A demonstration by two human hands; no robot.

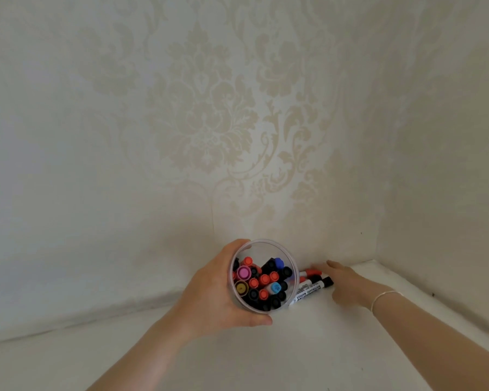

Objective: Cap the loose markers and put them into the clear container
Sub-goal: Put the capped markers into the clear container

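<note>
Two hands work over a white bench [266, 362]: the left hand [218, 289] grips the clear container [292, 266], full of capped markers [263, 280]. Just right, loose markers [311, 290] lie under the right hand [345, 280], fingers resting flat on them.

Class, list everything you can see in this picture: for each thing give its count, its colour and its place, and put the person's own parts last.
clear container: one, see-through, held up over the white surface.
markers in the container: many, exact count unclear; caps black, red, blue, pink and olive; standing caps up.
loose markers: at least two, white barrels, one black cap, one red; lying right of the container.
white surface: one, below.
patterned wall: cream, behind.
bracelet: one, pale, right wrist.
left hand: grips the container.
right hand: rests at the loose markers.
</note>
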